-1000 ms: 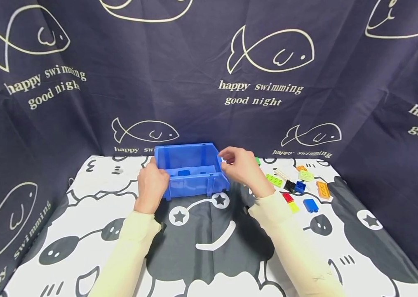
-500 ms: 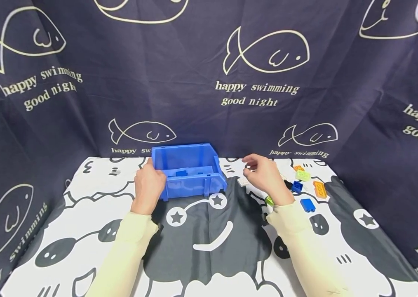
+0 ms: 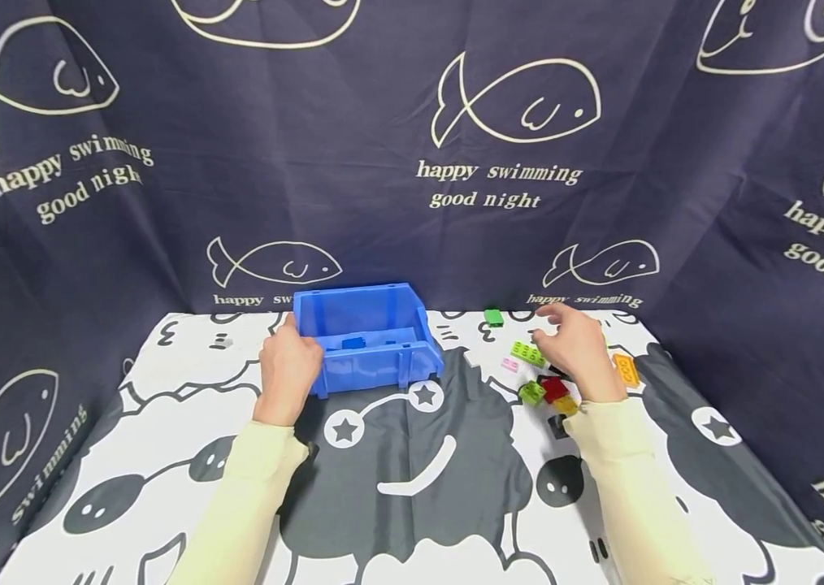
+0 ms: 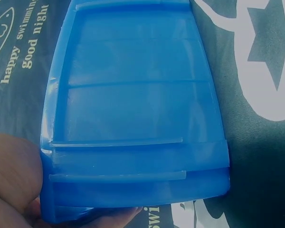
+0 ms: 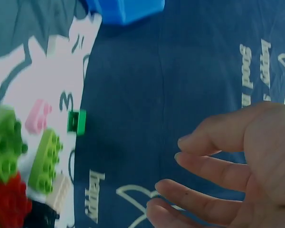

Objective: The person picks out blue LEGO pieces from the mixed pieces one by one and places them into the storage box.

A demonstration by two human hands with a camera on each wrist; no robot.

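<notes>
The bin [image 3: 362, 372] is being gripped by the left hand [image 3: 289, 362], while bricks [image 3: 527, 353] are being exposed to scattering if brushed by the loosely spread right hand [image 3: 578, 349].

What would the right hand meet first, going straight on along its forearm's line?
Probably the dark curtain; the far green brick lies left of that line. Depth at the right hand is unclear.

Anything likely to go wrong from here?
Right hand could knock the red brick or yellow brick, both near its wrist.
Dark green brick, near the back of the table, might get overlooked.
Left hand grips one side of the blue bin; a tug could tilt it.
</notes>
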